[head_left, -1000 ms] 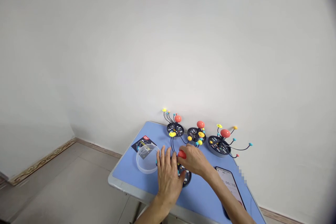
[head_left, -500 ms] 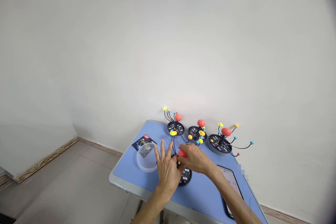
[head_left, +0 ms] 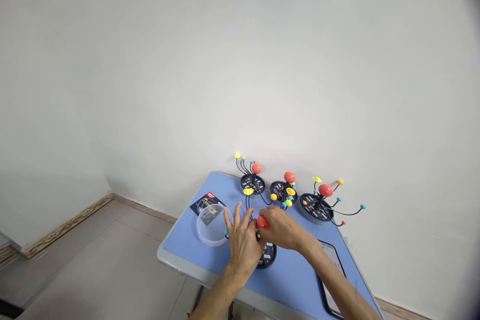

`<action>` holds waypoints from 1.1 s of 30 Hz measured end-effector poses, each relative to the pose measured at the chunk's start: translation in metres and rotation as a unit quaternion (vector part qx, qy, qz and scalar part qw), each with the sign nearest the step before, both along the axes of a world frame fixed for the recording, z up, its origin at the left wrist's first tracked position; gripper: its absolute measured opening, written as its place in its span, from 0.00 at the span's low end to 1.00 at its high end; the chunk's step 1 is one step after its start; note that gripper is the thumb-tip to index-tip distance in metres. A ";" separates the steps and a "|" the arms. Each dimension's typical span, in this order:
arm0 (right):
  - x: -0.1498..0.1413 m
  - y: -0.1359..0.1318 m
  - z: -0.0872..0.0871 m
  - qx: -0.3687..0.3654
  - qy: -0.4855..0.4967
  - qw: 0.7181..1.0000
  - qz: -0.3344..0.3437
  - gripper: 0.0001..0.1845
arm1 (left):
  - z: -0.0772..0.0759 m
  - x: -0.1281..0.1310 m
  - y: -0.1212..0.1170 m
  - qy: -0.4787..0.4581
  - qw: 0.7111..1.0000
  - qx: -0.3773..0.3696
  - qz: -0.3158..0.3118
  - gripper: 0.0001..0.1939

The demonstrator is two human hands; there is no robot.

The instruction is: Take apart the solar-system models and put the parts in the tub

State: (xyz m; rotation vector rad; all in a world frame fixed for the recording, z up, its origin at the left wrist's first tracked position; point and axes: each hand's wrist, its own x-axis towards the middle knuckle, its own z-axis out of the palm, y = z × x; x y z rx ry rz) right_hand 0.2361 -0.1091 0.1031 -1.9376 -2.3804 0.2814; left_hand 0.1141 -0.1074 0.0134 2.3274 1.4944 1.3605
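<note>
Four toy solar-system models share a blue table (head_left: pixel 288 282) with a grey rim, and the nearest model (head_left: pixel 267 256) sits directly beneath the person's hands. Its black disc base lies on the tabletop, partly hidden by them. The right hand (head_left: pixel 282 230) is closed, its fingers curled around a red ball (head_left: pixel 263 222), which pokes out on the side toward the left hand. The left hand (head_left: pixel 242 245) is just beside it, fingers spread and raised, close to the thin black wire arms (head_left: pixel 247 203) that rise from the base. Whether it grips anything cannot be told, as the hand itself blocks the view.

Three more models stand in a row along the far side of the table: the far-left model (head_left: pixel 252 183), the middle model (head_left: pixel 284 191) and the far-right model (head_left: pixel 317 207). Each has the same black disc, with wire arms carrying red, yellow and teal balls (the far-right model's arms reach out past the table edge). To the left of the hands is a clear round plastic tub (head_left: pixel 212 225), overlapping a dark printed card (head_left: pixel 208 206). A smartphone (head_left: pixel 330 275) lies near the right edge of the table — right under the right forearm.
</note>
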 end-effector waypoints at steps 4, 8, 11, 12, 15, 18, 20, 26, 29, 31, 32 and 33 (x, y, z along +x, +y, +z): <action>-0.001 0.000 0.001 0.009 -0.001 1.000 0.010 0.04 | 0.003 -0.001 0.000 0.019 1.000 -0.014 0.006 0.06; -0.001 0.000 0.000 0.012 0.005 1.000 0.015 0.03 | 0.006 -0.002 0.001 0.030 0.999 -0.032 0.015 0.08; -0.001 -0.002 -0.002 0.020 0.014 1.000 0.012 0.03 | 0.006 -0.002 0.000 0.036 0.998 -0.044 0.019 0.11; -0.001 -0.003 -0.003 0.024 0.018 1.000 0.010 0.03 | 0.006 -0.002 0.000 0.038 0.998 -0.046 0.019 0.12; 0.000 -0.006 -0.009 0.039 0.034 0.999 0.000 0.05 | 0.006 -0.002 0.000 0.045 0.997 -0.055 0.015 0.15; 0.002 -0.006 -0.017 0.058 0.044 0.997 -0.011 0.09 | 0.007 -0.002 0.001 0.056 0.996 -0.066 0.011 0.16; 0.004 -0.007 -0.020 0.068 0.043 0.997 -0.009 0.11 | 0.009 -0.002 0.001 0.064 0.995 -0.073 0.009 0.16; 0.010 -0.006 -0.016 0.057 0.021 0.998 0.030 0.13 | 0.014 -0.003 0.002 0.082 0.992 -0.099 0.004 0.11; 0.010 -0.005 -0.014 0.060 0.017 0.998 0.033 0.09 | 0.016 -0.004 0.002 0.085 0.989 -0.117 -0.003 0.10; 0.009 -0.004 -0.016 0.066 0.030 0.997 0.015 0.08 | 0.018 -0.004 0.001 0.087 0.988 -0.129 -0.005 0.11; 0.008 -0.004 -0.018 0.070 0.038 0.997 0.002 0.07 | 0.019 -0.004 0.001 0.089 0.987 -0.134 -0.006 0.11; 0.007 -0.004 -0.020 0.073 0.043 0.996 -0.013 0.06 | 0.020 -0.004 0.001 0.091 0.986 -0.140 -0.008 0.11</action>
